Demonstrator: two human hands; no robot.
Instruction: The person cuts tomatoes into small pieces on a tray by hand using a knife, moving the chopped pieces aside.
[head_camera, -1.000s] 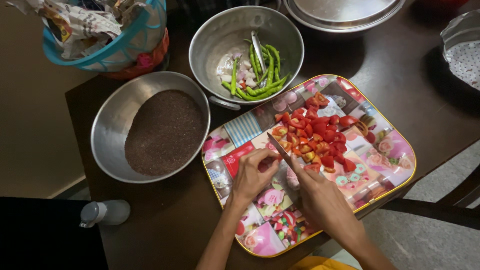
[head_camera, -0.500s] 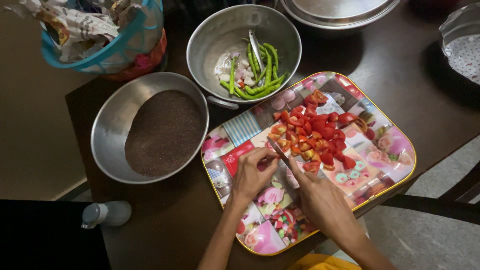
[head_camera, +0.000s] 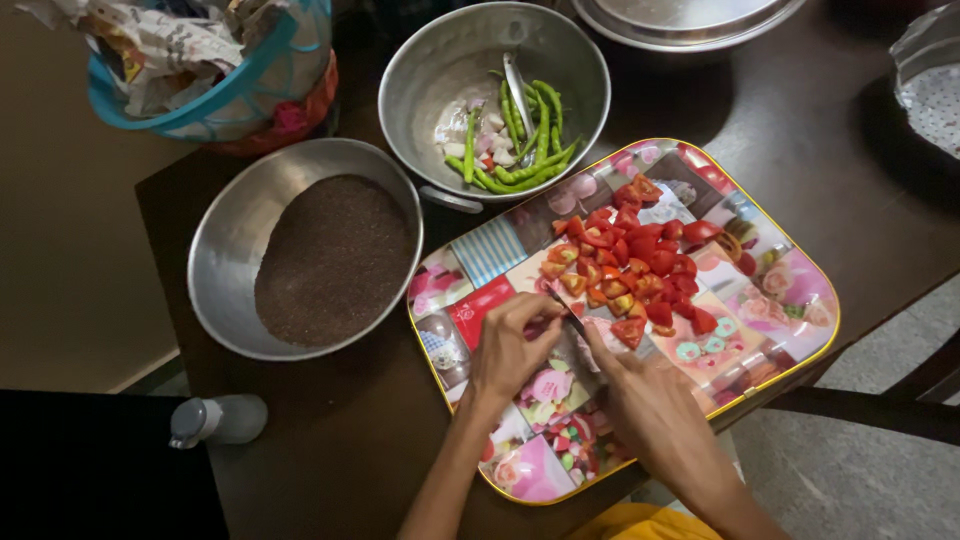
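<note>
My left hand (head_camera: 510, 350) presses a piece of red tomato (head_camera: 533, 328) down on a colourful patterned tray (head_camera: 780, 290), most of the piece hidden under the fingers. My right hand (head_camera: 645, 395) grips a knife (head_camera: 572, 315) whose blade lies right beside the left fingertips, low over the tray. A heap of chopped tomato pieces (head_camera: 630, 265) lies on the tray just beyond the blade.
A steel bowl of green chillies, a spoon and pale pieces (head_camera: 495, 100) stands behind the tray. Left of it is a steel bowl of dark seeds (head_camera: 320, 255). A blue basket (head_camera: 210, 60), a small bottle (head_camera: 215, 420) and a steel lid (head_camera: 690, 20) are around.
The knife blade has come down from a raised angle to lie low against the tomato piece under my left fingers. Both hands stay in the same place on the tray.
</note>
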